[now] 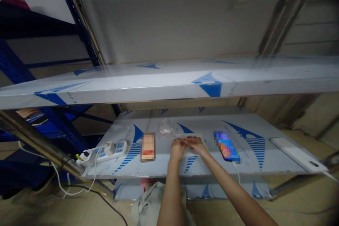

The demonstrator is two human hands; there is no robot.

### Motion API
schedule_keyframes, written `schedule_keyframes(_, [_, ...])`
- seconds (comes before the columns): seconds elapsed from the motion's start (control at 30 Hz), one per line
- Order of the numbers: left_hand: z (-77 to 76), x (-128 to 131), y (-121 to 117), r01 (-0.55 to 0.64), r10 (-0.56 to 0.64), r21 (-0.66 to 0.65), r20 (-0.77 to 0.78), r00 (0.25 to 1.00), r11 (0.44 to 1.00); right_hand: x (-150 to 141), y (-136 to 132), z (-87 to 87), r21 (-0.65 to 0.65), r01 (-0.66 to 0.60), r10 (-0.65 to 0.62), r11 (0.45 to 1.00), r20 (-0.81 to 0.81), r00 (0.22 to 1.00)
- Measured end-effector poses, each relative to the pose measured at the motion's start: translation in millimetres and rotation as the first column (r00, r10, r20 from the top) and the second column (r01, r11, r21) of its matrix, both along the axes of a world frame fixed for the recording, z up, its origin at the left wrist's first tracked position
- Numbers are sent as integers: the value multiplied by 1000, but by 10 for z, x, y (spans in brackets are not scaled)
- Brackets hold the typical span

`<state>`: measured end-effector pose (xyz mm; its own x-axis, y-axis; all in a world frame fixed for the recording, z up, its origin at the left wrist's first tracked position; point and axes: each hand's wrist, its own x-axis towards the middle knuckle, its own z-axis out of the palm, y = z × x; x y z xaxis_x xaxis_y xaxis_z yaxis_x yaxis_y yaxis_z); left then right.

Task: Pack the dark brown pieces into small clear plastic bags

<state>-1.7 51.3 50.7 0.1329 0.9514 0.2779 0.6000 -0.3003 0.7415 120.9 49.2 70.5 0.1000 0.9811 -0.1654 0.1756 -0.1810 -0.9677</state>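
Over the film-covered shelf (165, 166), my left hand (178, 147) and my right hand (196, 144) meet at the fingertips. Both hands are closed in a pinch; whatever lies between the fingers is too small or hidden to name. Just behind my right hand, a row of small dark pieces (194, 137) shows. They lie on or by a clear, flat sheet or bag (204, 140), partly covered by my hand. Beyond my left hand sits a crumpled clear plastic bag (165, 128).
A phone with a pale screen (147, 147) lies left, and a lit phone (226, 146) on a cable lies right. White power strips (113, 151) stand at the left edge, a long white device (299, 155) at the right. An upper shelf (159, 91) spans above.
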Motion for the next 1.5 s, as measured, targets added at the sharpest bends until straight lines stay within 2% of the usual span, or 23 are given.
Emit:
schedule_keyframes(0.1, [-49,48,30,22,-20,-66,42,999,998,86,-12,-62,-88,-1,-7,996,-89,996])
schedule_keyframes(0.23, [-53,98,19,-9,8,-99,-4,1000,995,154,-26,-97,-131,-52,38,990,-110,993])
schedule_keyframes(0.33, [-17,108,-6,-22,18,-90,-49,999,996,183,-19,-125,-127,-78,62,989,-122,991])
schedule_keyframes(0.53, [69,89,-39,50,-57,-120,-60,997,992,238,23,-224,-70,-64,59,995,-77,995])
schedule_keyframes(0.63, [92,99,-47,58,-66,-146,-54,996,988,249,31,-260,-2,-49,49,999,16,999])
schedule_keyframes(0.7, [102,120,-51,27,-37,-176,-52,998,984,250,30,-263,91,-60,46,994,152,987])
schedule_keyframes(0.83, [119,189,-71,-42,34,-147,-59,998,988,224,26,-220,297,-140,-21,945,482,876])
schedule_keyframes(0.93, [131,226,-88,-30,25,-79,-68,997,996,186,23,-193,315,-153,-48,936,549,835])
schedule_keyframes(1.0, [139,220,-85,-57,55,-21,-83,995,998,179,20,-202,321,-135,-62,937,536,842])
schedule_keyframes(1.13, [190,132,-41,-138,147,70,-134,980,988,246,25,-261,271,-54,-59,961,391,919])
schedule_keyframes(1.23, [273,82,-18,-43,59,89,-186,981,995,296,49,-277,221,-53,1,974,232,973])
schedule_keyframes(1.33, [350,106,-31,34,-16,84,-201,979,996,285,87,-253,172,-120,105,978,95,990])
schedule_keyframes(1.43, [350,164,-34,55,-44,85,-125,991,995,259,129,-213,105,-117,116,988,19,993])
schedule_keyframes(1.5, [290,185,-5,10,-12,72,35,999,997,268,150,-178,70,-78,80,995,-32,996])
